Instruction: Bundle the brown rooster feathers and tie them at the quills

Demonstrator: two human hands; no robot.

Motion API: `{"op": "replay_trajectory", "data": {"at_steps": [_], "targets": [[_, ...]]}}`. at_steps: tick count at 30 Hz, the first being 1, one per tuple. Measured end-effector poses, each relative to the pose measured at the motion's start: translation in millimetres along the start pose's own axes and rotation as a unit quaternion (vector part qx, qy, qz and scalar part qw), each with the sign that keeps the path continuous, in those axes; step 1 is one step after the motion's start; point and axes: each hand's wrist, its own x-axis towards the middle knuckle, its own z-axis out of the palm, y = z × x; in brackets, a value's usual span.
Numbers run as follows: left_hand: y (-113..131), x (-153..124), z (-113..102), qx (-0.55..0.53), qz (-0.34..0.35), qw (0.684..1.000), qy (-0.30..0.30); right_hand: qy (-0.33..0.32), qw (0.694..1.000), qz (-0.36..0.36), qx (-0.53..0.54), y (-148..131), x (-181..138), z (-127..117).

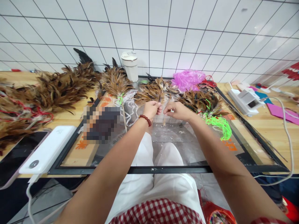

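Note:
My left hand (152, 110), with a red bead bracelet (145, 120) at the wrist, is closed in a pinch over the glass panel (193, 146). A thin dark feather (160, 99) sticks up from its fingertips. Just to the right, my right hand (178, 111) has its fingers bent in towards the thumb; whatever they pinch is too small to make out. Behind both hands lies a pile of brown feathers (151, 91). Small pale scraps (164, 124) are scattered on the glass below.
Feather bunches (114, 81) flank a white cup (130, 67). More feathers (63, 82) cover the left. Pink plastic (188, 79) and green strings (218, 124) lie right. A power bank (48, 149) and phone (21, 155) rest left; a white charger (249, 101) with cable sits right.

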Motion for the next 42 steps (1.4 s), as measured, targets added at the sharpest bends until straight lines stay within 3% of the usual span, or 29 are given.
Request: {"op": "replay_trajectory", "data": {"at_steps": [3, 6, 8, 14, 21, 27, 31, 34, 36, 39, 42], "targets": [[1, 2, -2, -0.039, -0.007, 0.999, 0.014, -0.112, 0.988, -0.040, 0.094, -2, -1, -1], [3, 2, -2, -0.043, -0.018, 0.999, 0.009, -0.139, 0.984, -0.057, 0.091, -6, 0, 2], [4, 0, -1, -0.036, -0.023, 0.999, 0.008, -0.116, 0.990, -0.050, 0.066, -6, 1, 4], [5, -3, 2, 0.004, -0.035, 0.999, 0.006, 0.049, 0.991, 0.067, -0.104, -1, 1, 7], [2, -3, 3, 0.062, -0.021, 0.998, -0.013, 0.127, 0.977, 0.022, -0.170, -4, 0, 8], [-1, -1, 3, 0.091, 0.012, 0.995, -0.049, 0.168, 0.974, 0.022, -0.148, -6, 1, 8], [1, -4, 3, 0.087, 0.008, 0.994, -0.072, 0.215, 0.973, 0.060, -0.055, -2, 5, 9], [5, -6, 1, -0.005, -0.002, 0.996, -0.090, 0.264, 0.948, 0.142, 0.106, 3, 8, 10], [7, -7, -1, -0.064, -0.020, 0.990, -0.120, 0.212, 0.926, 0.152, 0.274, 4, 9, 9], [10, -8, -4, -0.101, -0.055, 0.977, -0.177, 0.108, 0.868, 0.121, 0.469, 1, 7, 7], [10, -8, -5, -0.104, -0.083, 0.964, -0.230, 0.115, 0.830, 0.136, 0.529, -2, 5, 6]]}}
